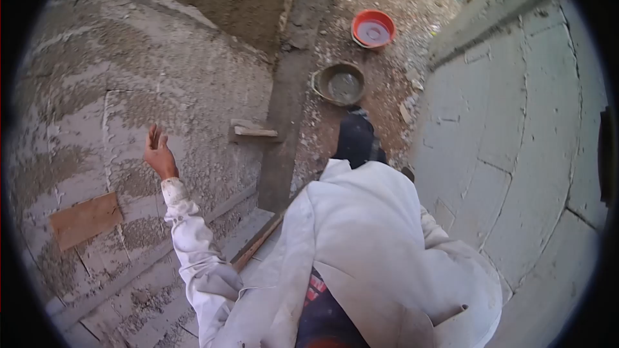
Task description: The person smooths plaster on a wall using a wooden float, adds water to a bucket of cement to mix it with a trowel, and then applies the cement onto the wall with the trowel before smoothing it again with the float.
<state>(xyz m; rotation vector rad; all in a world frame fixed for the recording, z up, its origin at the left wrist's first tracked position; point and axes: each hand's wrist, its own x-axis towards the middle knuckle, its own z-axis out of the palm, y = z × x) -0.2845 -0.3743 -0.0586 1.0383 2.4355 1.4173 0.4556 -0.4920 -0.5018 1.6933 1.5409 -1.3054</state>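
My left hand [159, 153] is reached out to the left, its fingers stretched and nothing in them. It is in front of the block wall [129, 116], which is patchily coated with rough mortar; I cannot tell whether the fingers touch it. Below the hand, a flat brown rectangular piece [87, 220] shows against the wall. To the hand's right, a short wooden piece [256, 132] sits on a small ledge. My right hand is out of sight; only part of the right sleeve [435, 229] shows beside the white coat.
A dark rubber basin [343, 84] with grey wet contents stands on the gravelly ground ahead of my foot [356, 135]. Beyond it is a red basin [373, 28] holding cloudy liquid. Another block wall [496, 109] rises on the right. Rubble lies along its base.
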